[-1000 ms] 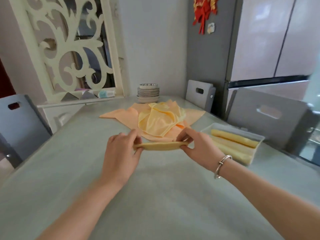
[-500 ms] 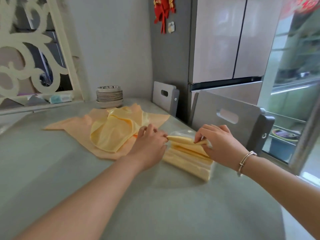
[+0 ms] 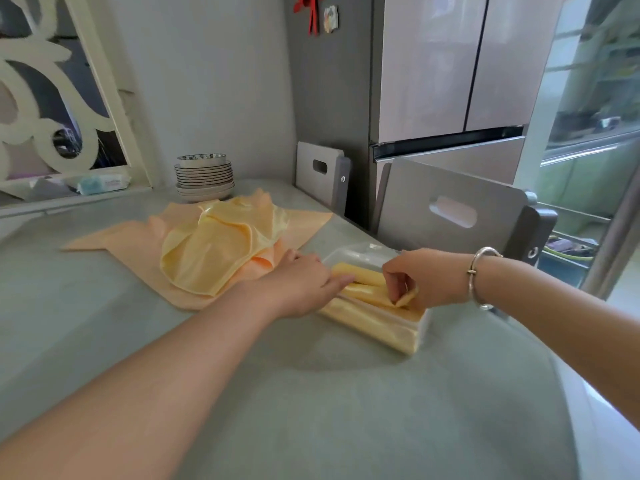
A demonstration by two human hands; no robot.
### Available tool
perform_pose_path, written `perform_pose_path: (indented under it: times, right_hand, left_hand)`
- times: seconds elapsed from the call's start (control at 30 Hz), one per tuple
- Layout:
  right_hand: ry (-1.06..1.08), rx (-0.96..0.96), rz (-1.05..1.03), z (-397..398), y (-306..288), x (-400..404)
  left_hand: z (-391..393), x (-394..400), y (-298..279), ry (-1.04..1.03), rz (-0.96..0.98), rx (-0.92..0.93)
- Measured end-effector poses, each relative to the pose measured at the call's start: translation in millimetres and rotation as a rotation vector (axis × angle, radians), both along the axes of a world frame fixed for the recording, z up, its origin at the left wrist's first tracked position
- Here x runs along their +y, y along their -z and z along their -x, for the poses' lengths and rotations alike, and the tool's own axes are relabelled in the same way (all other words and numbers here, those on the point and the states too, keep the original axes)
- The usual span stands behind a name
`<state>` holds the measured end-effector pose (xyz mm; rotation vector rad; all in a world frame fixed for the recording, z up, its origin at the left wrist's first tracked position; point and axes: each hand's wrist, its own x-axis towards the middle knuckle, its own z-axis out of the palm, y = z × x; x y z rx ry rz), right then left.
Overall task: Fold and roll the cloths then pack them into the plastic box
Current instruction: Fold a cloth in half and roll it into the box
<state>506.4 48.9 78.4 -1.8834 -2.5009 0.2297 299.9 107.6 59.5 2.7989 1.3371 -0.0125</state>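
A clear plastic box point(image 3: 423, 327) sits on the table right of centre, with several yellow rolled cloths lying in it. The newest rolled yellow cloth point(image 3: 367, 292) lies across the box, on top of the others. My left hand point(image 3: 303, 285) presses its left end with fingers flat. My right hand point(image 3: 424, 281), with a bracelet on the wrist, pinches its right end inside the box. A loose pile of yellow cloths point(image 3: 211, 251) rests on a spread orange cloth point(image 3: 131, 242) further back.
A stack of bowls point(image 3: 204, 176) stands at the table's far edge by the wall. Two grey chair backs point(image 3: 453, 213) line the right side of the table, with a fridge point(image 3: 446, 74) behind them. A tissue pack point(image 3: 104, 183) lies on the left ledge.
Both hands carried the rolled cloth from the table's middle rightward to the box and lowered it onto the rolls inside. The view turned right with them.
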Motion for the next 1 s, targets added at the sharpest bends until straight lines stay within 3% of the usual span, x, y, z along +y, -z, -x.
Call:
perform_pose_path:
  times: [0.23, 0.4, 0.57, 0.73, 1.0]
  right_hand:
    - [0.046, 0.027, 0.167, 3, -9, 0]
    - [0.137, -0.053, 0.140, 10, -8, -9]
    - [0.263, -0.204, -0.034, 31, -13, -14]
    - [0.249, -0.114, -0.279, 53, -20, -17]
    - [0.136, 0.075, -0.426, 154, -9, 7]
  left_hand:
    - [-11, -5, 2, -0.043, 0.054, -0.243]
    - [-10, -26, 0, -0.072, 0.109, -0.138]
    - [3, -32, 0, -0.051, 0.084, -0.244]
    - [40, -32, -10, -0.121, -0.044, -0.432]
    - [185, -48, 34, -0.479, -0.102, -0.429]
